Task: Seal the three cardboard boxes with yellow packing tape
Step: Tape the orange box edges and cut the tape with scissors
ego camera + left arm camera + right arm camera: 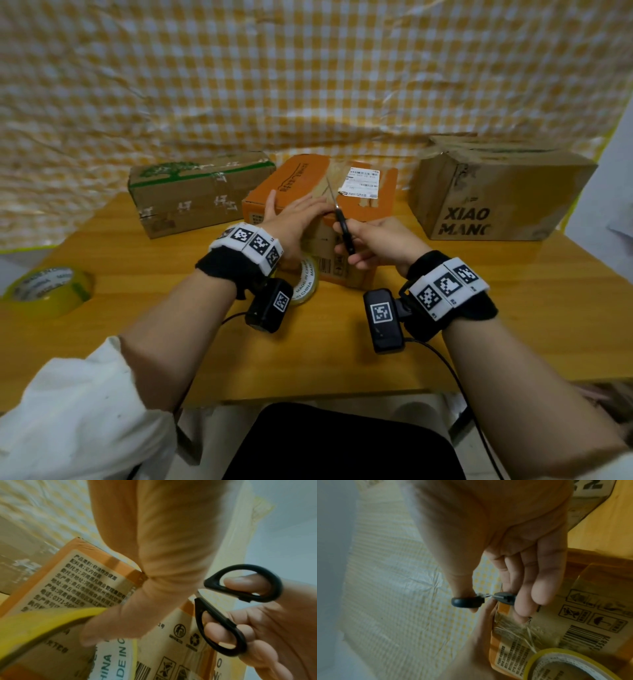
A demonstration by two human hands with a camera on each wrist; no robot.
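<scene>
Your left hand [294, 219] lies flat, fingers straight, on the orange box [376, 192], while your right hand [380, 245] grips black scissors [344, 229].

tape roll [306, 281] half behind left wrist, scissor blades [331, 196] blurred

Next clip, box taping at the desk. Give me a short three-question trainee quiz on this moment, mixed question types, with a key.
1. True or false: the right hand holds black scissors.
2. Which box does the left hand rest on? A) green-printed box B) orange box C) XIAO MANG box
3. Fill in: a second tape roll lies on the table's far ____ side.

Key: 1 true; 2 B; 3 left.
</scene>
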